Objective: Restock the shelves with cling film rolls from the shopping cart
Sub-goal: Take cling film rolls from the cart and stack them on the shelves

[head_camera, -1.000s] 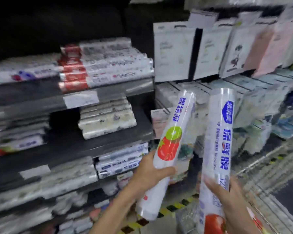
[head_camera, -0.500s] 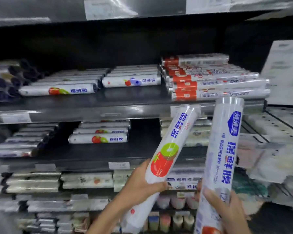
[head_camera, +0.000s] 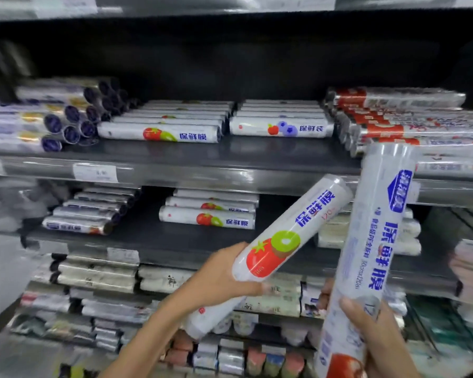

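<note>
left hand [head_camera: 221, 281] wraps the tomato roll [head_camera: 284, 241] tilted toward 1 o'clock, right hand [head_camera: 377, 334] grips the tall roll [head_camera: 372, 241] upright at 4 o'clock, best to level the tomato roll and slide it lengthwise onto the matching stack [head_camera: 206, 216] at its 9 o'clock.

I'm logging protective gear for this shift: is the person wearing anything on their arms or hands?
No. The left grip and right grip are bare: no gloves or watch visible. The left forearm shows no sleeve.
</note>
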A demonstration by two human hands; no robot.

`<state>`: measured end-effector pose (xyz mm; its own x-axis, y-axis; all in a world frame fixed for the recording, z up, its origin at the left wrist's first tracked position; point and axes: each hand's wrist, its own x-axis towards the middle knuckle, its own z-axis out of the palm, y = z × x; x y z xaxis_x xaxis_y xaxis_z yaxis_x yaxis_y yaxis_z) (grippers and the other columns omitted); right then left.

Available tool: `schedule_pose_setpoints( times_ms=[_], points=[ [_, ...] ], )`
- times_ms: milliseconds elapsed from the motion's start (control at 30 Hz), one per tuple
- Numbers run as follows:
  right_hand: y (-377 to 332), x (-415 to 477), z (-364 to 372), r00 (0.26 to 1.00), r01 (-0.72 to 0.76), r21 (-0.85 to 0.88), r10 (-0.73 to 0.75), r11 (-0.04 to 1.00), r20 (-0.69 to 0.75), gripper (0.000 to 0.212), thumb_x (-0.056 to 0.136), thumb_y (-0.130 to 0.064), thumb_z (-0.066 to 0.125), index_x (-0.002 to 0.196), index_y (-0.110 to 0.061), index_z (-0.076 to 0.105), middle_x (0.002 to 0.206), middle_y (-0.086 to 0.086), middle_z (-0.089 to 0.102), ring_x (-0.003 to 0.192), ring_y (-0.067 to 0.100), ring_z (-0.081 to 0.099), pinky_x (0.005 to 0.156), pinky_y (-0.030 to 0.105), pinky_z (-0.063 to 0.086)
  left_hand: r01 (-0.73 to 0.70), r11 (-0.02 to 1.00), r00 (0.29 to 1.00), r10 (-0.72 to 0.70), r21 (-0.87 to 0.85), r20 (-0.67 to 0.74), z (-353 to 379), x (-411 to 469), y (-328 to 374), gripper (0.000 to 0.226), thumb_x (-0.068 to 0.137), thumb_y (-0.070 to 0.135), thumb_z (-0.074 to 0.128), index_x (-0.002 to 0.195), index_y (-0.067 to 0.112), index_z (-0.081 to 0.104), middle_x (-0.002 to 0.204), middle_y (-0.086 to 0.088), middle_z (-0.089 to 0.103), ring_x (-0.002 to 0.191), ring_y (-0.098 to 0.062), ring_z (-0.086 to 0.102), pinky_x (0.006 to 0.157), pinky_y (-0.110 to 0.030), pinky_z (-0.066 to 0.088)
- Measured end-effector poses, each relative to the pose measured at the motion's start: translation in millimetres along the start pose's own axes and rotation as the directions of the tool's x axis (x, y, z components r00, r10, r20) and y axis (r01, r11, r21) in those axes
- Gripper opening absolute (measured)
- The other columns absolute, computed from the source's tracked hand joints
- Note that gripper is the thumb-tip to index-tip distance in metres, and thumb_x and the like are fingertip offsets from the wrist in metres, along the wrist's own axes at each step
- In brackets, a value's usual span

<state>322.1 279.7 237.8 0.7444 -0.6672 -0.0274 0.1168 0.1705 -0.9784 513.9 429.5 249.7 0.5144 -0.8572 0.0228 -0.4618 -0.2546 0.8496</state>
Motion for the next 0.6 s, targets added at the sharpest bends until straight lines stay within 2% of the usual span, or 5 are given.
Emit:
schedule_pose_setpoints(
  times_ms=[100, 267, 400, 467, 600],
  points=[
    [-2, 6, 8, 1.0, 0.012, -0.018, -0.012, 1.0, 0.02, 0.019, 0.06, -0.018, 0.064, 0.077, -0.02, 0.074, 0.076, 0.022, 0.069, 0.065, 0.028, 0.067, 0.061, 0.039, 0.056, -0.051, 0.997, 0.999, 0.05, 0.055, 0.004, -24, 7, 9, 0.042, 0.07, 0.037, 0.082, 0.105, 0.027, 0.061, 0.095, 0.012, 0.067, 0.084, -0.004, 0.065, 0.075, -0.025, 0.054],
    [2, 12, 19, 0.998, 0.065, 0.012, -0.065, 0.998, -0.011, 0.019, 0.061, -0.016, 0.061, 0.073, -0.022, 0.074, 0.068, 0.013, 0.068, 0.062, 0.021, 0.066, 0.055, 0.029, 0.054, -0.098, 0.984, 0.991, 0.083, 0.151, 0.101, -60, 25, 14, 0.047, 0.067, 0.047, 0.078, 0.106, 0.029, 0.06, 0.097, 0.013, 0.066, 0.086, -0.002, 0.063, 0.077, -0.022, 0.052],
    [24, 12, 26, 0.994, 0.085, 0.043, -0.082, 0.995, -0.066, 0.025, 0.059, -0.011, 0.059, 0.08, -0.011, 0.072, 0.071, 0.012, 0.07, 0.061, 0.02, 0.068, 0.056, 0.028, 0.055, -0.073, 0.974, 0.98, 0.031, 0.212, 0.195, -64, 30, -17, 0.045, 0.068, 0.033, 0.083, 0.105, 0.027, 0.058, 0.091, 0.014, 0.062, 0.073, 0.002, 0.06, 0.059, -0.015, 0.047],
    [36, 12, 28, 0.997, 0.066, 0.018, -0.065, 0.998, -0.051, 0.029, 0.06, -0.011, 0.061, 0.088, -0.005, 0.068, 0.078, 0.016, 0.07, 0.067, 0.023, 0.068, 0.06, 0.031, 0.056, -0.08, 0.963, 0.973, 0.019, 0.257, 0.231, -63, 30, -36, 0.046, 0.068, 0.03, 0.083, 0.105, 0.027, 0.057, 0.093, 0.014, 0.062, 0.07, 0.005, 0.059, 0.058, -0.015, 0.047],
    [60, 13, 35, 0.999, -0.022, 0.038, 0.023, 0.999, -0.024, 0.039, 0.053, -0.011, 0.074, 0.092, -0.011, 0.068, 0.09, 0.019, 0.071, 0.081, 0.032, 0.069, 0.073, 0.041, 0.058, -0.053, 0.939, 0.974, -0.027, 0.34, 0.225, -76, 40, -75, 0.05, 0.064, 0.038, 0.084, 0.106, 0.03, 0.058, 0.095, 0.015, 0.064, 0.072, 0.004, 0.062, 0.072, -0.033, 0.055]
  ],
)
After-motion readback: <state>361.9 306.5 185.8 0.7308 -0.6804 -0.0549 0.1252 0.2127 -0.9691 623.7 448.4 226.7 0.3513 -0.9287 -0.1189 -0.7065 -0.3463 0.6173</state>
